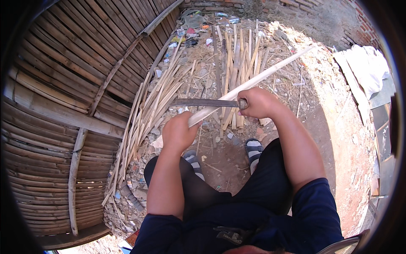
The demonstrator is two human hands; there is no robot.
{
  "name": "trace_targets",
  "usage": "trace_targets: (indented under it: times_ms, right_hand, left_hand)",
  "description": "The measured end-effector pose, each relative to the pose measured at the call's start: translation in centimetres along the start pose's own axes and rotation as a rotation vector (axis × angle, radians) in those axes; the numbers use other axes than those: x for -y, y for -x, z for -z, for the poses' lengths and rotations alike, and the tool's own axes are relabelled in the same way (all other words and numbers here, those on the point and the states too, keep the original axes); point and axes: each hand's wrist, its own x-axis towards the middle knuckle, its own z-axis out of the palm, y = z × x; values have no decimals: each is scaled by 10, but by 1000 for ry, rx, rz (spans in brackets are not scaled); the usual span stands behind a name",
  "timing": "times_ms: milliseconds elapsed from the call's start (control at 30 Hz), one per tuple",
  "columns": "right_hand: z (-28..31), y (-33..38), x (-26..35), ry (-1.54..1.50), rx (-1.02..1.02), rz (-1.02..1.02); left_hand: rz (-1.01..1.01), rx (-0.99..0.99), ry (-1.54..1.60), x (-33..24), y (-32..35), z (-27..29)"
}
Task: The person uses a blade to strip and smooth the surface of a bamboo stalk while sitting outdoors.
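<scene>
My left hand (176, 132) is closed around the near end of a long pale bamboo strip (270, 70), which slants up and away to the right. In my right hand (257, 103) is the handle of a machete (203, 103). Its dark, long blade points left and lies across the strip, just beyond my left fist. From this angle I cannot tell how deep the edge sits against the bamboo. My right fingers wrap the handle, partly hiding it.
Split bamboo strips lie in a pile (148, 106) on the left and another bundle (237, 59) ahead. A bamboo slat wall (63, 97) stands at left, a brick wall (292, 15) at the back. White cloth (368, 70) hangs at right. Rubble and litter cover the ground around my sandalled feet.
</scene>
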Motion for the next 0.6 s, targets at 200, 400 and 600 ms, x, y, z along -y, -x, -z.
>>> trace_targets:
  times_ms: [200, 400, 600]
  right_hand:
    - [16, 2, -12, -97, -77, -146]
    - [16, 8, -7, -72, -76, -129]
    - [3, 4, 3, -9, -109, 62]
  left_hand:
    - [24, -4, 31, -5, -1, 4]
    - [2, -103, 40, -4, -1, -1]
    - [18, -95, 120, 5, 0, -7]
